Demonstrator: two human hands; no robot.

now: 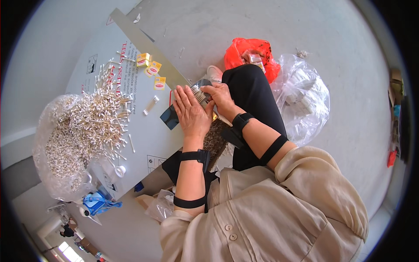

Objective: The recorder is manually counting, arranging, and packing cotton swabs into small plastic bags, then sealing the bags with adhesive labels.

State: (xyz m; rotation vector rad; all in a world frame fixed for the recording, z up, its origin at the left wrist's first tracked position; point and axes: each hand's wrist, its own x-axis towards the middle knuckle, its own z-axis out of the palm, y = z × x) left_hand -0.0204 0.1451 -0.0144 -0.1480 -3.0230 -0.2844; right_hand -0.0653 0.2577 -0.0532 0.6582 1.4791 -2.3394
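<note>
A bundle of cotton swabs [199,94] is between my two hands, above the steel sheet's near edge. My right hand [221,99] is closed on the bundle's right side, with the thumb and bent fingers around it. My left hand [191,112] lies flat along the other side, its fingers straight and touching the bundle. Part of the bundle is hidden behind the hands. Below them, a container of loose swabs [214,144] shows partly between my arms. Left of my left hand lies a small sheaf of swabs [151,105], near several yellow-and-white boxes [159,83].
A large heap of loose swabs [94,126] spills from a clear bag [46,126] onto the printed steel-sheet table [144,135]. On the floor ahead stand a red plastic bag [248,46] and a clear bag with white packs [305,98]. A blue strap [98,203] hangs at the table's left end.
</note>
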